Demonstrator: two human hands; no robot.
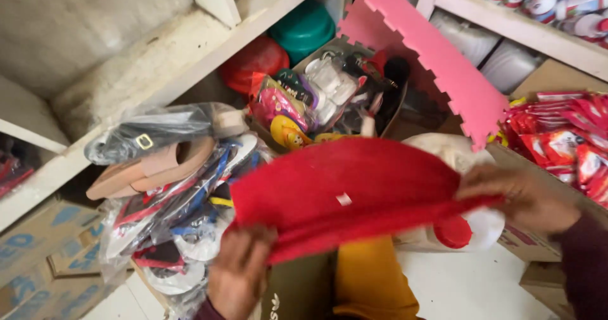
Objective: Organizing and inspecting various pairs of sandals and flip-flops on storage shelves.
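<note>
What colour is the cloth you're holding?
Red cloth, with a small white tag; head view shows it.

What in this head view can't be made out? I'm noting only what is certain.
- Red cloth: motion-blurred; its kind is unclear.
- White bottle with red cap: upper part hidden behind the cloth.
- Left hand: fingertips tucked under the cloth.
- Right hand: blurred; forearm cut by the right edge.
- Bagged sandals: plastic glare hides details.
- Yellow garment: cut by the bottom edge.

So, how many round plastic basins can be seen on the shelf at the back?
2: a red basin under the shelf board, and a green basin just right of it. More may be hidden behind.
</note>
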